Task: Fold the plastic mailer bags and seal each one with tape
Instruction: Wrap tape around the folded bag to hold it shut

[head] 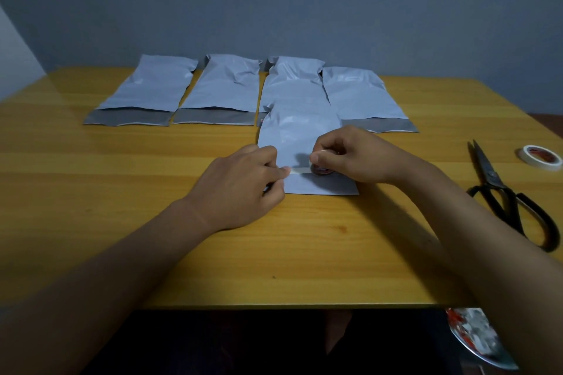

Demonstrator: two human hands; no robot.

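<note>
Right now, seen from the head camera, both hands work over a folded grey mailer bag (300, 137) lying flat on the wooden table (304, 246), close to the near middle. The left hand (243, 186) has its fingers curled and pinches the free end of a strip of tape (300, 171) between thumb and forefinger, pressing it at the bag's left edge. The right hand (350, 155) is curled round a small tape roll (320, 169) that sits on the bag, thumb on top; the strip runs taut between the two hands across the bag's lower part.

Behind this bag, four more mailer bags (146, 88) lie side by side in a row toward the far edge of the table, their darker open flaps facing the person. The third one from the left is partly covered by the bag being taped.

Well to the right, black scissors (505, 195) lie closed, blades pointing away. Just beyond them, near the right edge, a second tape roll (539, 157) lies flat. Below the table's near right corner something red and white shows, too blurred to tell what
</note>
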